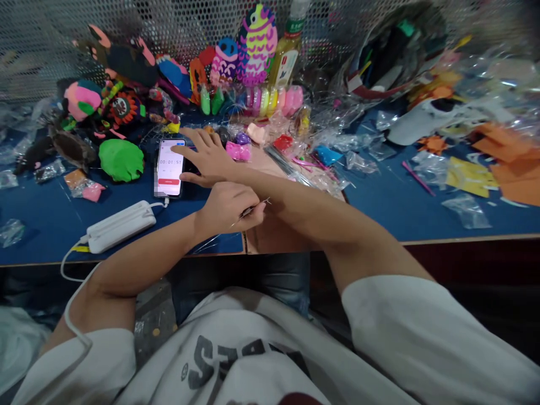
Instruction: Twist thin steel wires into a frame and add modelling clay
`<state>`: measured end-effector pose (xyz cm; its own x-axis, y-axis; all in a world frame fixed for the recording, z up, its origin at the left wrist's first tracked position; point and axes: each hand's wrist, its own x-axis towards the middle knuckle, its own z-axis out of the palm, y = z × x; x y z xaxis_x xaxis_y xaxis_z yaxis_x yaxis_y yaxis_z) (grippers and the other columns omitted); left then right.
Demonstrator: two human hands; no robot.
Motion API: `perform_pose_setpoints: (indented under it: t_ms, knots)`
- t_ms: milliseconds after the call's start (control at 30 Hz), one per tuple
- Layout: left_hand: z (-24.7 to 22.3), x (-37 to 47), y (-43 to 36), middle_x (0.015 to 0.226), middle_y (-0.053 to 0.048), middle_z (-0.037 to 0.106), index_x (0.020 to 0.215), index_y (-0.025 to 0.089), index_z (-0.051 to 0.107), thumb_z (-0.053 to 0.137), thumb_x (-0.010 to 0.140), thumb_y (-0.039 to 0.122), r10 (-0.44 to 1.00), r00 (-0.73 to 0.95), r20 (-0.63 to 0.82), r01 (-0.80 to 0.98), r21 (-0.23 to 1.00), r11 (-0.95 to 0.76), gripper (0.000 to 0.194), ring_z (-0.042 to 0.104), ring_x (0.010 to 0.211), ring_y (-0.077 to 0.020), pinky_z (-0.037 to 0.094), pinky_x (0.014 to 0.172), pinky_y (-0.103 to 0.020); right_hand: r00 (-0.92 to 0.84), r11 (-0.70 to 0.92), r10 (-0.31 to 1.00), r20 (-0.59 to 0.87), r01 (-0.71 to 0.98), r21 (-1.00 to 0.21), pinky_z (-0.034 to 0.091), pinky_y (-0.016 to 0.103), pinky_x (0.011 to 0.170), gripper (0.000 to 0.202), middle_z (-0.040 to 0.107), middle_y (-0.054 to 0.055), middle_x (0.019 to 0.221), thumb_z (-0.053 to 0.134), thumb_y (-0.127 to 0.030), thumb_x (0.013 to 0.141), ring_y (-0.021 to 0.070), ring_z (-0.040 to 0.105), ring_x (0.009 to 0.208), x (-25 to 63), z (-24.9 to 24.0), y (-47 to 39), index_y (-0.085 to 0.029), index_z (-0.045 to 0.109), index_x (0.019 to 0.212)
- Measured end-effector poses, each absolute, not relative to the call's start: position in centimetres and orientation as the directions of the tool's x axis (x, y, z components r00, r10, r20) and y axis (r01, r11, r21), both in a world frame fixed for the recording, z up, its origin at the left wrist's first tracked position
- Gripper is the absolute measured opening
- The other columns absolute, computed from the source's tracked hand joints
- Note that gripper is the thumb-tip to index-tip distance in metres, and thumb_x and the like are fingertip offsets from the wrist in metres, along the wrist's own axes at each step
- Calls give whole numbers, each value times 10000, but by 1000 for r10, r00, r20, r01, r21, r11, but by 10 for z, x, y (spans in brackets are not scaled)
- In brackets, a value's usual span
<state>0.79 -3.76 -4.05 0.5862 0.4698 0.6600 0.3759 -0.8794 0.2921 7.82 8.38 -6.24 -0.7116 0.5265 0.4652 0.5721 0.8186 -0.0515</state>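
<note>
My left hand (230,205) is closed in a fist, palm turned down, near the table's front edge. It grips thin wire (267,201), whose forked tip sticks out past my thumb while fine strands trail below the fist. A small dark part also shows between the fingers; its kind I cannot make out. Across the left hand reaches my right forearm. With fingers spread, my right hand (208,157) is at the right side of a phone (169,171), its index finger over the lit screen. The screen shows a timer with a red button.
A white power bank (122,226) is cabled to the phone. Green clay (121,160) lies left of it. Behind stand clay figures, a fish-shaped piece (257,45), stacked clay tubs (274,101) and a bottle (287,56). Wires (291,166), plastic wrappers and orange sheets (514,163) lie rightward.
</note>
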Motion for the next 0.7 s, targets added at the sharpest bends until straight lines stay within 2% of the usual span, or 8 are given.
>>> perform_pose_setpoints:
  t_ms: [133,300,567,700]
  knots:
    - [-40,4,-36,643,-15,693,702,246,588,557,1017,275,438,600,670,376,247,-893,318,618,601,-164,464,659,-337,-726,839,474,498,544,-6,283,796,1255,916,333,233,1822,308,-918,1058,535,268,1674,73,-67,89,-254,458,1670]
    - [-43,4,-35,673,-35,727,741,247,647,555,1007,298,443,665,601,397,217,-892,286,663,639,-191,474,663,-358,-661,822,503,557,564,-74,268,816,1249,945,322,248,1820,245,-922,1058,549,237,1688,79,-73,90,-247,448,1687]
    - [-48,11,-27,624,8,692,693,224,570,602,973,208,345,525,778,307,204,-929,282,632,565,-146,403,575,-326,-734,823,528,428,566,-44,188,795,1314,907,202,224,1893,290,-885,1083,530,183,1724,73,-69,92,-241,458,1699]
    - [-48,14,-26,608,25,669,685,222,549,611,959,197,308,501,809,283,184,-941,282,606,539,-132,384,548,-317,-744,845,508,434,529,-82,169,787,1326,892,219,189,1902,269,-897,1076,528,188,1721,74,-71,94,-274,502,1671]
